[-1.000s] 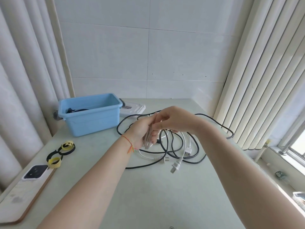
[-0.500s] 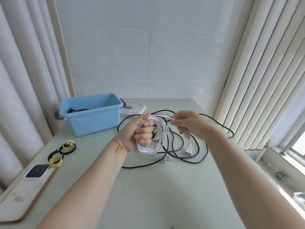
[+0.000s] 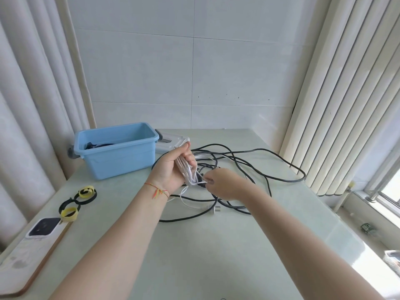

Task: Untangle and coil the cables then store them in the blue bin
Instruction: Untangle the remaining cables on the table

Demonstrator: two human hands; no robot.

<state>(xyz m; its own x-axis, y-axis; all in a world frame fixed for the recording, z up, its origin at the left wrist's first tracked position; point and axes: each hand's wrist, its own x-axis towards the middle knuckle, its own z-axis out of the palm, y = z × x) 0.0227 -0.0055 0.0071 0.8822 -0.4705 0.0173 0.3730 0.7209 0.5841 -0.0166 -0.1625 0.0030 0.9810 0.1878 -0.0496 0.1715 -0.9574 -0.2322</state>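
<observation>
Left hand (image 3: pixel 173 169) grips the upright white coil (image 3: pixel 187 172); right hand (image 3: pixel 221 184) pinches its loose end just beside, at the coil's bottom.

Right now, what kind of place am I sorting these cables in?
Probably a tiled corner of a home or small office, beside a window. White wall tiles back a pale green table, vertical blinds hang on the right by a window, and curtains hang on the left.
</observation>
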